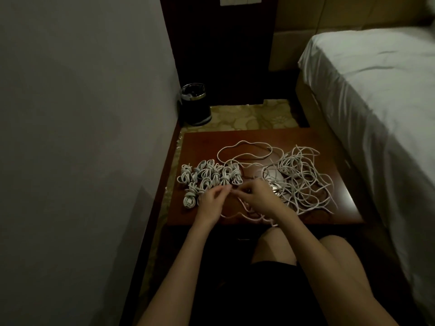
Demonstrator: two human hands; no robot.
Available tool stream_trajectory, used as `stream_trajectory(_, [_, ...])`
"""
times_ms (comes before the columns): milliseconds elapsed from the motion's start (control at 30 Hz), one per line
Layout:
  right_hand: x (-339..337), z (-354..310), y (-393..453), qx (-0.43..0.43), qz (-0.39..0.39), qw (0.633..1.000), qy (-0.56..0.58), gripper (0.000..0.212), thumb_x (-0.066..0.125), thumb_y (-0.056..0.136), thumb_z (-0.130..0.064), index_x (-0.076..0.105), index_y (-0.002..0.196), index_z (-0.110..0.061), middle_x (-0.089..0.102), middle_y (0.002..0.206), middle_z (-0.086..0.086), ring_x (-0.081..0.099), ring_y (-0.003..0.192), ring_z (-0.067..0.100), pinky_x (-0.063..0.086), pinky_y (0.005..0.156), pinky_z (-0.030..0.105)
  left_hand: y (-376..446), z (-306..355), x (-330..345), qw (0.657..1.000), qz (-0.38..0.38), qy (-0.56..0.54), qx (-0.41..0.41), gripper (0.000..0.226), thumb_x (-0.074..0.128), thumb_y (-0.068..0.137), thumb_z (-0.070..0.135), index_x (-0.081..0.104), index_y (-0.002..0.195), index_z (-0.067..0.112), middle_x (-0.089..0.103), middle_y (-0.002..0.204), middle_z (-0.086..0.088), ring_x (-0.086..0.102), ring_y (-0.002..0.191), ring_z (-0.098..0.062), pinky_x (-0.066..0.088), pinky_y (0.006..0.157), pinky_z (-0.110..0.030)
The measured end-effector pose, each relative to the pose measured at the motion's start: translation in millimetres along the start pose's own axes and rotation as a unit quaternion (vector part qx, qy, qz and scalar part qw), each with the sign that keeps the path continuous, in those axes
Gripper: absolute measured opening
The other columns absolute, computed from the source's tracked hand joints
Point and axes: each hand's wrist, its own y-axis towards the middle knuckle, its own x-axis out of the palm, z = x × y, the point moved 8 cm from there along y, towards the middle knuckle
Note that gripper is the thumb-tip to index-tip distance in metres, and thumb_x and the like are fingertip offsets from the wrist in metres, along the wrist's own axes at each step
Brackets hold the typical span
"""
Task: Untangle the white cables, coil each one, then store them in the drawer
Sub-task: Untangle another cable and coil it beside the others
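Head view: hands meet low over the tabletop (200,137), between two groups of white cable. The left hand (211,200) has its fingers drawn together toward the thumb, seemingly pinching a thin strand; the dim light hides the strand itself at the fingertips. The right hand (257,196) is curled, knuckles up, and appears to hold the same cable, though what lies inside the fist cannot be told. Loose loops (247,214) trail from under both hands to the near edge, and one bit hangs past it.

Coils (207,177), already bundled, lie in rows at the left, touching the left hand's far side. The tangle (303,182) sprawls across the right half, with a long single loop (244,150) reaching toward the far edge. No drawer shows here, so storing has not begun.

Risks, as judgement: a hard pull on the held strand could tighten knots in the tangle or drag the whole mass toward the edge. The overhanging loop could slide off and take more cable with it. The left hand, working so close to the coils, could snag one and undo its wrap. Poor light makes picking the wrong strand likely.
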Motion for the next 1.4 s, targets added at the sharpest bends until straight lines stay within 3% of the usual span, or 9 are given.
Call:
stream_trajectory(133, [-48.8, -31.5, -1.1, -0.049, 0.045, 0.992, 0.109, 0.028, 0.054, 0.098, -0.027, 0.066, 0.074, -0.02, 0.061, 0.064, 0.013, 0.051, 0.049, 0.022, 0.041, 0.05, 0.033, -0.6, 12.1, 18.9, 0.997, -0.012, -0.075, 0.007, 0.027, 0.068, 0.083, 0.049, 0.068, 0.099, 0.029, 0.071, 0.104, 0.002, 0.066, 0.102, -0.017, 0.051, 0.09, -0.03])
stream_trajectory(267, [-94.6, -64.1, -9.3, -0.1, 0.081, 0.969, 0.209, 0.03, 0.048, 0.101, -0.02, 0.061, 0.076, -0.01, 0.052, 0.063, 0.006, 0.048, 0.057, 0.017, 0.04, 0.054, 0.023, 2.4, 20.7, 43.8, 0.996, -0.051, -0.065, 0.018, 0.012, 0.059, 0.095, 0.016, 0.07, 0.098, 0.014, 0.074, 0.092, -0.005, 0.069, 0.088, -0.015, 0.052, 0.082, -0.029])
stream_trajectory(500, [-122.4, -38.3, -9.9, -0.072, 0.075, 0.986, 0.128, 0.023, 0.056, 0.095, -0.032, 0.067, 0.102, -0.013, 0.064, 0.076, 0.004, 0.056, 0.063, 0.012, 0.048, 0.065, 0.032, 14.7, 79.8, 18.1, 0.99, 0.022, -0.139, 0.005, 0.034, 0.032, 0.106, 0.023, 0.061, 0.104, 0.006, 0.071, 0.078, -0.002, 0.071, 0.063, -0.014, 0.058, 0.058, -0.025])
stream_trajectory(633, [-94.3, -32.4, -6.0, -0.043, -0.038, 0.997, 0.041, 0.02, 0.068, 0.088, -0.029, 0.057, 0.104, -0.022, 0.063, 0.078, -0.006, 0.054, 0.053, -0.005, 0.04, 0.052, 0.01, 12.5, 139.7, 17.8, 0.991, -0.012, -0.116, 0.07, 0.032, 0.033, 0.106, 0.023, 0.06, 0.111, 0.006, 0.07, 0.09, -0.009, 0.072, 0.068, -0.019, 0.059, 0.06, -0.026])
stream_trajectory(733, [-102.7, -33.9, 4.4, -0.031, 0.026, 0.999, -0.002, 0.017, 0.054, 0.097, -0.022, 0.065, 0.089, -0.012, 0.063, 0.072, 0.0, 0.049, 0.043, -0.003, 0.036, 0.045, 0.012, 7.2, 176.5, 25.5, 0.982, -0.065, -0.14, 0.106, 0.028, 0.036, 0.105, 0.023, 0.06, 0.108, 0.01, 0.069, 0.099, -0.01, 0.072, 0.073, -0.02, 0.059, 0.063, -0.024])
stream_trajectory(900, [-153.9, -55.8, 1.6, -0.063, 0.127, 0.982, 0.127, 0.042, 0.039, 0.104, -0.023, 0.059, 0.068, -0.012, 0.052, 0.054, 0.002, 0.043, 0.044, 0.01, 0.033, 0.048, 0.025, 11.0, 180.2, 33.0, 0.974, -0.086, -0.158, 0.137, 0.049, 0.043, 0.09, 0.056, 0.062, 0.115, 0.019, 0.069, 0.113, -0.002, 0.065, 0.103, -0.016, 0.051, 0.089, -0.035])
stream_trajectory(1100, [-194.1, -106.8, -8.4, -0.144, 0.14, 0.937, 0.284, 0.042, 0.036, 0.105, -0.017, 0.054, 0.068, -0.009, 0.05, 0.05, -0.001, 0.047, 0.04, 0.005, 0.037, 0.043, 0.016, -3.0, 160.5, 90.5, 0.969, -0.198, -0.049, 0.136, 0.023, 0.057, 0.091, 0.043, 0.064, 0.097, 0.022, 0.071, 0.084, 0.01, 0.065, 0.083, -0.001, 0.046, 0.086, -0.028])
stream_trajectory(1267, [-237.0, -98.2, -24.2, -0.175, 0.248, 0.894, 0.328, 0.041, 0.037, 0.104, -0.015, 0.062, 0.073, -0.014, 0.059, 0.057, -0.002, 0.056, 0.051, 0.006, 0.047, 0.051, 0.018, 11.3, 122.9, 74.9, 0.99, -0.122, 0.011, 0.071, 0.032, 0.035, 0.105, 0.024, 0.06, 0.085, 0.016, 0.064, 0.081, 0.001, 0.062, 0.077, -0.011, 0.049, 0.069, -0.021])
stream_trajectory(1400, [-229.1, -59.7, -25.8, -0.098, 0.278, 0.939, 0.174, 0.034, 0.04, 0.104, -0.017, 0.069, 0.087, -0.012, 0.059, 0.067, 0.007, 0.056, 0.057, 0.013, 0.046, 0.059, 0.028, 22.4, 131.8, 41.8, 0.996, -0.031, -0.06, 0.05, 0.037, 0.035, 0.105, 0.025, 0.061, 0.083, 0.013, 0.068, 0.079, -0.007, 0.065, 0.077, -0.021, 0.054, 0.069, -0.029])
